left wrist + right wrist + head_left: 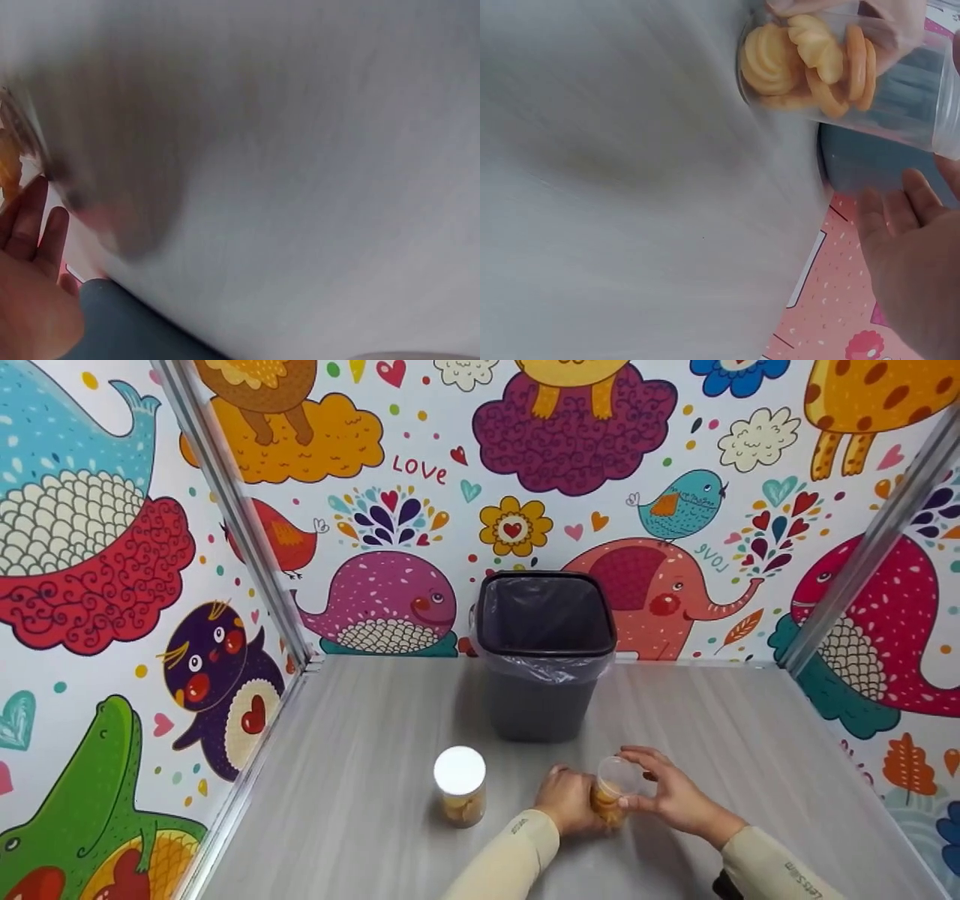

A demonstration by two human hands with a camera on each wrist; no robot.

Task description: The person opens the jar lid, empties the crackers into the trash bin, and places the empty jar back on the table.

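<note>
A clear plastic jar (606, 802) with ridged, yellow-orange biscuits in its lower part stands upright on the table in the head view. My left hand (568, 800) grips this jar low on its left side. At its translucent top, my right hand (681, 801) holds the rim between thumb and forefinger, the other fingers spread off the wall. The right wrist view shows the biscuits (810, 64) through the wall, with the upper half of the jar bare. Only part of the left hand (34, 270) appears in the left wrist view, beside the jar's edge.
A second jar (460, 787), white-lidded and holding similar biscuits, stands to the left on the grey table (360, 810). Behind both jars is a dark grey bin (544, 701) with a clear liner over its rim. Patterned walls (510, 517) enclose the back and sides.
</note>
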